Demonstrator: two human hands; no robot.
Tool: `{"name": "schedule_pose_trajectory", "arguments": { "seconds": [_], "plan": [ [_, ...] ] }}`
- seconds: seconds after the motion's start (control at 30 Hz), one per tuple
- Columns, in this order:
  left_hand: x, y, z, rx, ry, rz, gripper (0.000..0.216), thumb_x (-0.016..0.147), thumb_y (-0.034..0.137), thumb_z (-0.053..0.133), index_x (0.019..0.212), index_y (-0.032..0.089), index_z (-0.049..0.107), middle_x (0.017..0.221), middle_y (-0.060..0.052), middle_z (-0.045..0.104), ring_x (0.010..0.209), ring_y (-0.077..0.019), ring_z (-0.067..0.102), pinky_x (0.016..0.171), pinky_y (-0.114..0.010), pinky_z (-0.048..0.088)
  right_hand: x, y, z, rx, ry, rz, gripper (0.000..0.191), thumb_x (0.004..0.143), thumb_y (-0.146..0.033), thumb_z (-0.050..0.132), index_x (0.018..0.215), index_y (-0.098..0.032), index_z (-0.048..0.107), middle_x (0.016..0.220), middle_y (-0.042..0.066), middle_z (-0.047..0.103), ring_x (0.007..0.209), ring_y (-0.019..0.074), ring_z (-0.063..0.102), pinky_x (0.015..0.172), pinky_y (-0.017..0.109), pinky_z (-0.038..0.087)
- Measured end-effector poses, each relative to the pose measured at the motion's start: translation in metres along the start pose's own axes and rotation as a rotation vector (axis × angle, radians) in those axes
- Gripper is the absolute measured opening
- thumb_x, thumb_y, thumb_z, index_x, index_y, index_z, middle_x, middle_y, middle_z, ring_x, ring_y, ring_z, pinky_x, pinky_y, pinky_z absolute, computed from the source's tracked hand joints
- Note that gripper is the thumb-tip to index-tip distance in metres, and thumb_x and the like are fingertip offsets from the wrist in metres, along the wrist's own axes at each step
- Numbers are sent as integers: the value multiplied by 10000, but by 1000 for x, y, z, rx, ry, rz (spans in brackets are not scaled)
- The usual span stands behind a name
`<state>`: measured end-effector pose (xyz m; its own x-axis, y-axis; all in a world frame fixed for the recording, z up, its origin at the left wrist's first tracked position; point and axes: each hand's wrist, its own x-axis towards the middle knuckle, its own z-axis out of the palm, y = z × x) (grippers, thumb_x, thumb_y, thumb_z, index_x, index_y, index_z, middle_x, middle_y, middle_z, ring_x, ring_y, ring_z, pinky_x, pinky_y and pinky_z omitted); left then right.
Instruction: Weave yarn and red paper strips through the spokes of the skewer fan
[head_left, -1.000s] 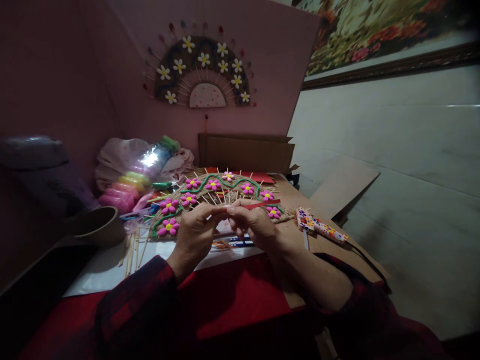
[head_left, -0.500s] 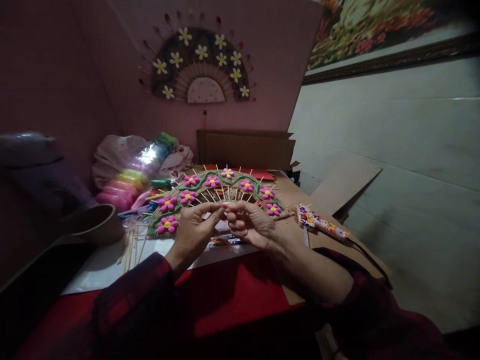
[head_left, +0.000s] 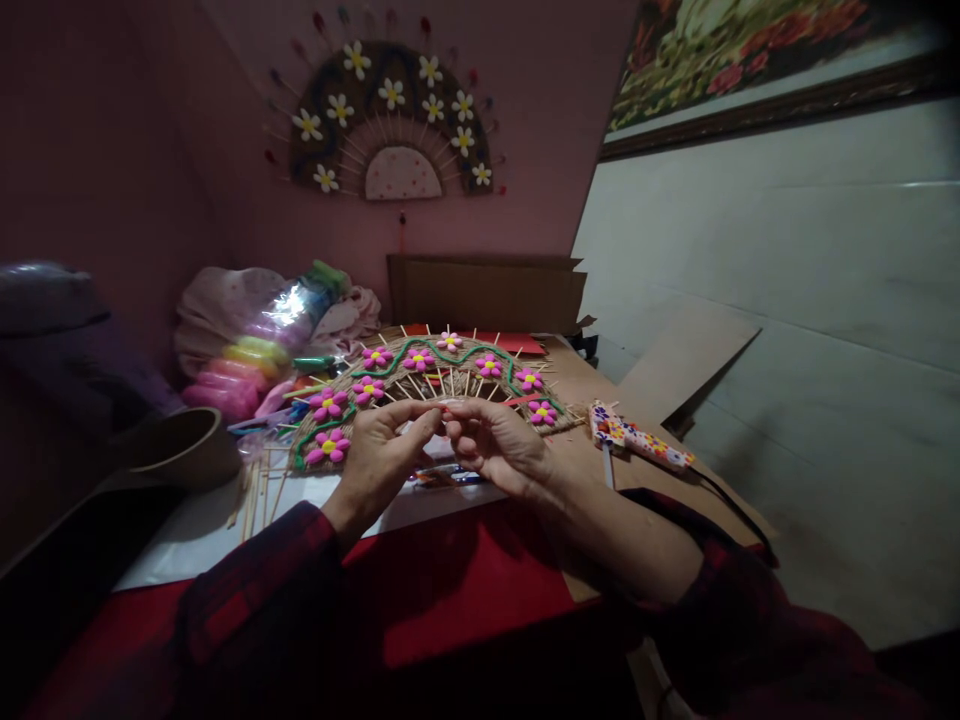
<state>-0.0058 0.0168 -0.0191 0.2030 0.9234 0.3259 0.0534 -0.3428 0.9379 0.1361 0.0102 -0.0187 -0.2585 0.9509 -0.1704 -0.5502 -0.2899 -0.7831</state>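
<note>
My left hand (head_left: 382, 455) and my right hand (head_left: 499, 445) meet above the table, both pinching a thin red paper strip (head_left: 525, 399). The strip sticks out to the right of my right fingers. Just behind my hands lies a fan-shaped jute craft (head_left: 420, 385) with pink flowers, a green wavy cord and wooden skewers radiating from it. Both my sleeves are dark red plaid.
A patterned glue gun (head_left: 637, 440) lies on cardboard at the right. Loose skewers (head_left: 259, 490) and a brown bowl (head_left: 187, 450) sit at the left, with a bag of coloured clay (head_left: 255, 350) behind. A red sheet (head_left: 465, 590) lies in front. A finished fan (head_left: 386, 125) hangs on the wall.
My fingers have worked along the red strip, so less of it shows to the right. The view has drifted slightly; my hands stay at the same spot.
</note>
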Motion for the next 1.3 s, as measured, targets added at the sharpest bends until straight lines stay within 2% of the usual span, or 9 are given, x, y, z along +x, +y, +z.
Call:
{"name": "schedule_pose_trajectory", "arguments": {
  "seconds": [0.17, 0.3, 0.4, 0.57, 0.7, 0.93, 1.03, 1.13, 1.3],
  "plan": [
    [2, -5, 0, -13, -20, 18, 253, 727, 345, 671, 812, 109, 707, 693, -43, 677, 517, -130, 590, 425, -229, 504, 0, 2, -1, -101, -24, -55, 114, 739, -176, 545, 664, -116, 606, 509, -39, 553, 372, 34, 453, 334, 145, 293],
    [4, -12, -2, 100, -11, 91, 256, 753, 363, 649, 835, 127, 703, 734, -49, 688, 517, -135, 595, 426, -242, 499, -3, 3, 2, -299, 46, -240, 138, 718, -246, 585, 642, -131, 584, 508, -33, 575, 347, 49, 452, 315, 160, 323],
    [6, -18, -5, 260, 13, 248, 203, 793, 319, 615, 851, 143, 697, 750, -54, 689, 565, -146, 607, 470, -252, 488, -5, 4, 3, -434, 97, -357, 136, 723, -274, 597, 683, -145, 580, 528, -31, 595, 359, 60, 473, 328, 169, 358],
    [6, -19, -8, 610, 46, 665, 152, 856, 198, 533, 806, 156, 671, 704, -48, 651, 673, -165, 576, 626, -302, 455, -4, 7, 2, -579, 123, -486, 157, 726, -289, 605, 665, -148, 574, 501, -33, 578, 349, 68, 474, 319, 175, 357],
    [5, -15, -8, 691, 53, 767, 165, 878, 184, 498, 850, 159, 658, 699, -45, 636, 672, -163, 549, 614, -293, 437, -4, 8, 2, -582, 109, -486, 143, 714, -283, 606, 667, -153, 568, 496, -39, 575, 344, 68, 476, 310, 169, 350],
    [4, -13, -8, 714, 59, 771, 172, 880, 174, 489, 883, 156, 660, 703, -47, 637, 671, -165, 547, 616, -294, 435, -5, 5, 5, -489, 87, -363, 127, 690, -262, 620, 659, -143, 590, 513, -27, 583, 360, 61, 474, 314, 159, 348],
    [3, -12, -8, 645, 67, 728, 159, 868, 165, 508, 853, 170, 667, 696, -38, 642, 668, -157, 548, 622, -292, 435, -3, 6, 2, -427, 50, -357, 130, 689, -267, 636, 658, -151, 589, 513, -32, 582, 346, 59, 459, 303, 163, 339],
    [1, -10, -6, 437, 83, 585, 119, 832, 192, 568, 812, 192, 685, 678, -19, 636, 626, -138, 563, 588, -270, 460, -2, 8, 0, -369, -1, -378, 135, 695, -272, 646, 660, -158, 584, 516, -36, 579, 348, 63, 457, 304, 170, 340],
    [-2, -1, -1, -16, 86, 232, 78, 722, 232, 682, 763, 176, 718, 696, -23, 650, 562, -124, 573, 460, -231, 476, -6, 7, 2, -250, -49, -343, 122, 711, -272, 639, 702, -164, 582, 506, -52, 556, 359, 52, 442, 326, 162, 323]
  ]
}}
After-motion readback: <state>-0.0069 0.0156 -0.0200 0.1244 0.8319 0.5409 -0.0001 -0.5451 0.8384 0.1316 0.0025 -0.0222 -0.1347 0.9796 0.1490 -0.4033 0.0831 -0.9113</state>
